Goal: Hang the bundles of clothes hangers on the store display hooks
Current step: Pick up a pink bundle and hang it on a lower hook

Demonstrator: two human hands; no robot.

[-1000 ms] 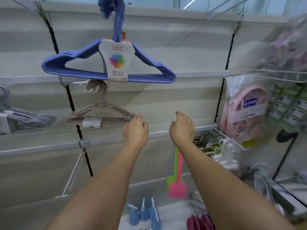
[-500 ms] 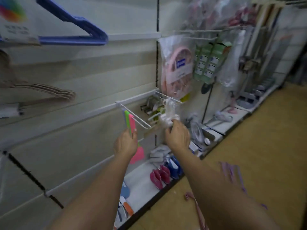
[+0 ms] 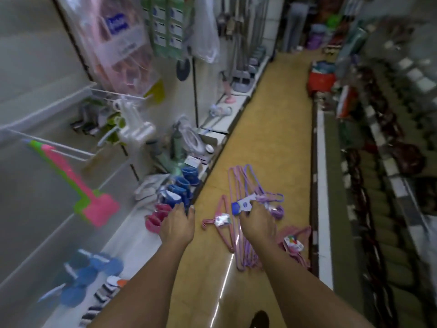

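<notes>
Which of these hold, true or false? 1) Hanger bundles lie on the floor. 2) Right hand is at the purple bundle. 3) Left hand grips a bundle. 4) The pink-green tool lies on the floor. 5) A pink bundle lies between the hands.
1) True: the purple bundle, a pink bundle and another pink bundle lie on the floor.
2) True: the right hand is at its label; grip unclear.
3) False: the left hand holds nothing.
4) False: the pink-green tool hangs on a hook.
5) True.
</notes>
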